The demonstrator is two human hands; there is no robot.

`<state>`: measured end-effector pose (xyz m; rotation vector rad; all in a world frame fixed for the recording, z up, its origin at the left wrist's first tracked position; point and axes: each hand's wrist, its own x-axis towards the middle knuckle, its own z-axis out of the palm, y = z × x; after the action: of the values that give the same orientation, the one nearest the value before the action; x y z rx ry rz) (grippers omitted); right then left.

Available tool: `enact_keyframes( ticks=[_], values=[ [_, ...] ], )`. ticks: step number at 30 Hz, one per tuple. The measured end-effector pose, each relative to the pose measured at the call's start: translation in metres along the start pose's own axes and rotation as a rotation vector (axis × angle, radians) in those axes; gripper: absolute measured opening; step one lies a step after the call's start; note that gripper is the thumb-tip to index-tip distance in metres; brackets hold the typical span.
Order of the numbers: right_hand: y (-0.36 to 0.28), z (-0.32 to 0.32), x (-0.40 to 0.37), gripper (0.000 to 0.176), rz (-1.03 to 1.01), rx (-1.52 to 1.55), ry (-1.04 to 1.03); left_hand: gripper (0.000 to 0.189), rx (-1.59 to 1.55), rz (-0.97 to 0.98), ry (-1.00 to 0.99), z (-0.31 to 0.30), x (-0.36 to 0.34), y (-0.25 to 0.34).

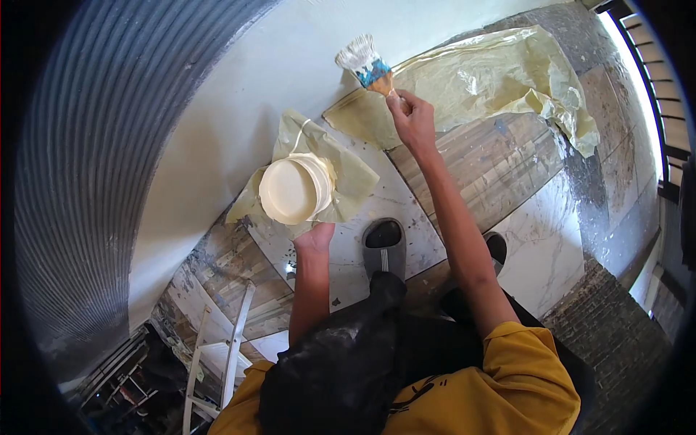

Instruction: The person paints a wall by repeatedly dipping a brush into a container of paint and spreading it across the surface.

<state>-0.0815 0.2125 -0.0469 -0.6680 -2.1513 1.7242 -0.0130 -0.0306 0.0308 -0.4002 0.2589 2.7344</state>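
Note:
My right hand (415, 125) is closed around the wooden handle of a wide paintbrush (371, 70). Its bristles are thick with white paint, point up and left, and are close to the pale wall. My left hand (315, 236) supports a round tub (317, 183) of cream-white paint from below. A yellowish plastic sheet (351, 176) spreads around and under the tub and hides most of the left fingers. The tub's open mouth faces up toward me, and the paint inside looks smooth.
A pale wall (190, 152) runs along the left, beside a ribbed grey panel (116, 123). Crumpled plastic sheeting (500, 80) covers floor at the wall's foot. A stepladder (235, 341) stands lower left. My slippered foot (384, 246) is on spattered tiles. A barred opening (663, 80) is upper right.

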Motion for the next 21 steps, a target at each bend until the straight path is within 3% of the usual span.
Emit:
enact_keyframes(
  ticks=[7,11,14,16,21],
  values=[
    [0.044,-0.005,-0.006,0.034,0.111,-0.266,0.018,0.059,-0.042,0.001,0.026,-0.004,0.0,0.001],
    [0.053,-0.038,-0.024,0.035,0.146,-0.235,0.043,0.059,0.055,0.031,0.015,-0.004,0.0,0.001],
    [0.056,-0.05,-0.031,0.033,0.305,-0.119,0.056,0.059,0.02,0.02,0.009,-0.005,0.0,0.003],
    [0.07,-0.036,-0.028,0.028,0.245,0.419,0.156,0.059,0.033,0.006,-0.023,-0.006,-0.001,0.004],
    [0.072,-0.006,-0.005,0.022,0.208,0.487,0.232,0.059,0.017,0.011,-0.014,-0.004,-0.001,0.005]
  ],
)
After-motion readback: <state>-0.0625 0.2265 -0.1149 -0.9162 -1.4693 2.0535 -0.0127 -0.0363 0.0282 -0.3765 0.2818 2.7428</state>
